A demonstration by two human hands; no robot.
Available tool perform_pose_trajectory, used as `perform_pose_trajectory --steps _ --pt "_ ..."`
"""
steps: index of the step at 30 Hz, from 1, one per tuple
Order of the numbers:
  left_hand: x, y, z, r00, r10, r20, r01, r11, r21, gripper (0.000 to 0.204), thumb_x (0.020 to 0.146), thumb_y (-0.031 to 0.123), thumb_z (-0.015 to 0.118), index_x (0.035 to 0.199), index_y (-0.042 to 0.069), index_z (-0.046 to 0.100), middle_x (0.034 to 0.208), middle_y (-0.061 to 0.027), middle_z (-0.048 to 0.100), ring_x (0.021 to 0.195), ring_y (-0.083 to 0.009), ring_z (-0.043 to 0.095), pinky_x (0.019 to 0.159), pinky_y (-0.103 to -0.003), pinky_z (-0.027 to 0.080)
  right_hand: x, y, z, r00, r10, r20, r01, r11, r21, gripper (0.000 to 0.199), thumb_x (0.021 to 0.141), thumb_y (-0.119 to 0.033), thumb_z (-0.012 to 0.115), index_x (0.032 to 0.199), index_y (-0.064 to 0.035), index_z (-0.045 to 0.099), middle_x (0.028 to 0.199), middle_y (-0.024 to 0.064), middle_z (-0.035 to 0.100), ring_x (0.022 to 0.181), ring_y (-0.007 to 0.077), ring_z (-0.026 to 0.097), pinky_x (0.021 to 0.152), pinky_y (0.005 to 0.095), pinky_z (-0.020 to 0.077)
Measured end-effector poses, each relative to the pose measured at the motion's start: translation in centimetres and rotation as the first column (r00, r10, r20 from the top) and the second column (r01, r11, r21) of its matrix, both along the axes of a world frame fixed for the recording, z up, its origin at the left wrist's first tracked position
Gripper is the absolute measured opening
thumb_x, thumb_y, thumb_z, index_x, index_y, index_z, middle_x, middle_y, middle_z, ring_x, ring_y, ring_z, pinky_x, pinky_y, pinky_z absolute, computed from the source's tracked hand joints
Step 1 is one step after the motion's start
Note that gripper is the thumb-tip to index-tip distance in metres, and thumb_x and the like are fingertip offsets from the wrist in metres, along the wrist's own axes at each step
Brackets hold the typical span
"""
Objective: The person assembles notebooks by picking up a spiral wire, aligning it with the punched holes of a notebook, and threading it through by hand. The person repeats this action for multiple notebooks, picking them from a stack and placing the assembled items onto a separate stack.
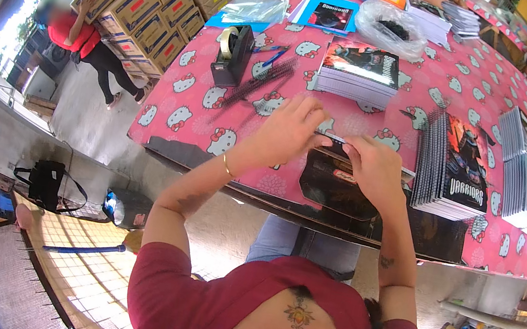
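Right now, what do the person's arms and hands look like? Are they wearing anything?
Both arms are bare from short dark red sleeves down. The left hand has a thin gold bangle at the wrist and a dark tattoo on the forearm. The right hand wears no glove, and that arm has a small tattoo near the elbow. No rings can be made out.

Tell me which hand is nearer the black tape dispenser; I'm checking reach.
Left. The left hand is just right of the tape dispenser and nearer the person, with pink tablecloth between them. The right hand is farther right.
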State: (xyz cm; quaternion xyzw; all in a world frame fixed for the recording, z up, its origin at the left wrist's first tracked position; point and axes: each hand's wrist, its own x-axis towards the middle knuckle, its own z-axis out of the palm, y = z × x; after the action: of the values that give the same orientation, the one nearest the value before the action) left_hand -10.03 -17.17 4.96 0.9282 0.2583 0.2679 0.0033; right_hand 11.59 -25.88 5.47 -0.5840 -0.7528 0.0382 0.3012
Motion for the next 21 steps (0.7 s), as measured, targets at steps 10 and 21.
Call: perform_pose_trajectory --steps 10,21 --pt "3.0 -2.3 -3.1 0.913 0.405 -0.044 -0.377 0.881 0.284 0.089 0.094 0.056 0.058 0.154 -0.005 0.033 0.161 -0.0287 0.028 0.153 -0.0441 0.02 0.118 -0.067 -0.001 0.9 0.4 -0.5 0.998 0.07 0.001 -0.07 0.997 0.031 0.018 0.093 -0.022 0.064 0.105 -0.0116 0.072 0.087 0.011 0.071 0.074 0.034 0.068 0.065 0.0447 0.0512" --pt "2.6 -5.5 -6.6 0.971 0.093 -0.22 -0.064 0.989 0.135 0.08 0.098 0.055 0.049 0.15 -0.005 0.038 0.158 -0.0297 0.032 0.151 -0.0434 0.024 0.119 -0.066 0.007 3.4 -2.4 0.3 0.996 0.043 0.079 -0.046 0.998 0.031 0.026 0.088 -0.016 0.069 0.114 -0.014 0.071 0.086 0.0102 0.071 0.075 0.0323 0.068 0.066 0.0438 0.0509"
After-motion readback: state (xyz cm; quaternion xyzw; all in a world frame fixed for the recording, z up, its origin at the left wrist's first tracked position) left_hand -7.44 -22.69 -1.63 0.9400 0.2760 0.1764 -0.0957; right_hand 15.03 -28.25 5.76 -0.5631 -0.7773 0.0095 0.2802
